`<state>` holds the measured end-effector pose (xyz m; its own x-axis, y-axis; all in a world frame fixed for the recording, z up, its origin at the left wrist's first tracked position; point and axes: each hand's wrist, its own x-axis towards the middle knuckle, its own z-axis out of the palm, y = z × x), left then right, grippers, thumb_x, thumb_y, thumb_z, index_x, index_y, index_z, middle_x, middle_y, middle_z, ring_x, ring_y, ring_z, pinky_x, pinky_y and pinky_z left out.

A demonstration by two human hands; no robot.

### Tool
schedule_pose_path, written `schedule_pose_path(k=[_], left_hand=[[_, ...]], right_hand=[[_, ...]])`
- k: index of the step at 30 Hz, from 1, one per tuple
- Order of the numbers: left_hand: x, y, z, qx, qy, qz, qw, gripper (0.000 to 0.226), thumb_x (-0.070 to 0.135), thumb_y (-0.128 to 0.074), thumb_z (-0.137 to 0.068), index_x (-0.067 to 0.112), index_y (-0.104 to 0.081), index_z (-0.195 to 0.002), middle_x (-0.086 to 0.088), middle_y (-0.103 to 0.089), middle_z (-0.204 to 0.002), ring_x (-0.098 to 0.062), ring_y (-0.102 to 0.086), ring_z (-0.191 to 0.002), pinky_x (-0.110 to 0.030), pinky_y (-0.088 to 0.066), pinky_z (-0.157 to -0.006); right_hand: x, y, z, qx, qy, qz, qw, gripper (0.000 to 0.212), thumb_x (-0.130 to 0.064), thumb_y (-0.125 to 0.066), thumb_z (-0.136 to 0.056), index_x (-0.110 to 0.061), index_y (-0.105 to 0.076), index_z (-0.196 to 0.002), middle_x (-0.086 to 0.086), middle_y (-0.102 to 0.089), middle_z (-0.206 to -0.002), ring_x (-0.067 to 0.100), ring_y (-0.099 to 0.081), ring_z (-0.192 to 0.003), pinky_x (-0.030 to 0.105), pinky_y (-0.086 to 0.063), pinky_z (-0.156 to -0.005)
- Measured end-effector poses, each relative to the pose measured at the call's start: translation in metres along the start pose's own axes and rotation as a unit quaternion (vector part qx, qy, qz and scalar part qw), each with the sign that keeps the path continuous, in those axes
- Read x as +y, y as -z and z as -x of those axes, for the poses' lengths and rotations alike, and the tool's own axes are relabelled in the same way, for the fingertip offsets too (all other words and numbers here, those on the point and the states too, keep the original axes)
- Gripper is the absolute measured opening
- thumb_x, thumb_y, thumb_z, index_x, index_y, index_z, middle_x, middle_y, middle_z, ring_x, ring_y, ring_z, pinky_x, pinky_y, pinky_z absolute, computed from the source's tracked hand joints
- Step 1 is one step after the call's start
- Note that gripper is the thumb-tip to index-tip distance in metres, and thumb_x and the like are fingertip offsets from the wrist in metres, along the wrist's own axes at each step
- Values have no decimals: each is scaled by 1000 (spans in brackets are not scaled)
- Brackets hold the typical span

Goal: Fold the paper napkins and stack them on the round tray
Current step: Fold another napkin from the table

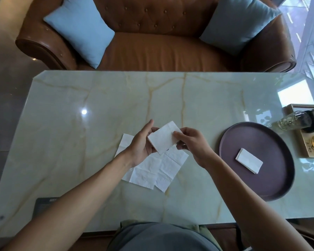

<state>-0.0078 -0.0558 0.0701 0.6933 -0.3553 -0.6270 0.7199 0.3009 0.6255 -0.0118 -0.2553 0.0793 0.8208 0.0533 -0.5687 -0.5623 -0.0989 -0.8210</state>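
While one folded napkin (pixel 249 160) lies alone in the round tray (pixel 272 185), both hands hold a second one up over the table (pixel 98 98).

The dark tray sits at the right, and the napkin in it rests near its middle. The held napkin (pixel 163 137) is a small white folded piece between the two hands: the left hand (pixel 143 144) cups its left edge with the pointing finger sticking out straight, and the right hand (pixel 192 144) pinches its right edge with thumb and fingers closed on it. Under the hands, open napkins (pixel 152 169) lie flat on the table, overlapping; I cannot count them surely. A wooden box (pixel 303 142) past the tray holds a glass bottle (pixel 292 120).
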Motion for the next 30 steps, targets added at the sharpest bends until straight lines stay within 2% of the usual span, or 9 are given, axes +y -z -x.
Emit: schedule_pose_path(k=[3,7,10,13,16,20,24,28,30], left_hand=[[-6,-5,-3,27,-21,17,999,54,48,-65,-94,4,-65,-124,-13,-67,-112,-23,-67,-100,-36,-57,-80],[-21,-23,-3,82,-4,91,992,43,39,-68,-95,9,-66,-125,-6,-71,-98,-18,-69,-82,-27,-55,-73],[-35,-38,-8,155,-50,-22,986,36,38,-61,-100,7,-70,-116,-2,-70,-86,-13,-64,-69,-25,-48,-64],[-42,-50,-11,183,-120,-174,960,33,38,-56,-102,8,-68,-103,0,-67,-72,-8,-60,-57,-22,-47,-55],[-46,-60,-16,201,-162,-275,926,29,40,-54,-103,14,-65,-97,4,-66,-74,-11,-61,-63,-29,-51,-59],[-54,-72,-27,211,-193,-339,896,29,40,-53,-103,15,-63,-93,10,-60,-71,-10,-58,-67,-22,-43,-60],[-62,-88,-35,205,-203,-355,889,32,40,-53,-103,12,-64,-93,10,-59,-69,-6,-56,-63,-14,-41,-56],[-67,-99,-47,230,-213,-352,882,33,38,-53,-103,8,-65,-96,2,-66,-79,-12,-61,-71,-28,-46,-63],[-69,-99,-54,214,-208,-353,887,34,39,-54,-102,8,-66,-96,-3,-70,-82,-20,-64,-75,-36,-49,-67]], right_hand=[[2,-2,2,38,23,-30,999,26,-17,-66,-99,9,-65,-102,7,-64,-75,15,-59,-62,30,-53,-69],[5,-3,4,72,43,-55,995,22,-17,-64,-101,5,-66,-101,7,-65,-78,15,-61,-65,34,-54,-72],[12,-3,4,84,42,-53,994,21,-23,-65,-99,-3,-67,-95,7,-67,-76,17,-62,-64,34,-54,-69],[16,-1,6,105,39,-34,993,40,-36,-67,-96,4,-64,-95,8,-64,-71,18,-58,-57,32,-49,-57],[23,5,8,150,54,2,987,38,-31,-65,-99,1,-58,-81,5,-49,-58,15,-44,-47,28,-36,-45],[36,20,9,183,79,13,980,38,-27,-64,-100,-12,-48,-69,7,-39,-63,20,-37,-59,35,-27,-52],[46,38,12,209,94,31,973,46,-37,-59,-100,-19,-40,-63,4,-38,-60,19,-35,-59,40,-27,-54],[66,73,8,328,51,4,943,38,-42,-56,-97,-16,-63,-70,-12,-52,-56,15,-46,-57,42,-39,-57],[72,98,12,369,20,-42,928,34,-38,-55,-100,-20,-68,-74,-11,-53,-58,14,-46,-57,36,-39,-60]])
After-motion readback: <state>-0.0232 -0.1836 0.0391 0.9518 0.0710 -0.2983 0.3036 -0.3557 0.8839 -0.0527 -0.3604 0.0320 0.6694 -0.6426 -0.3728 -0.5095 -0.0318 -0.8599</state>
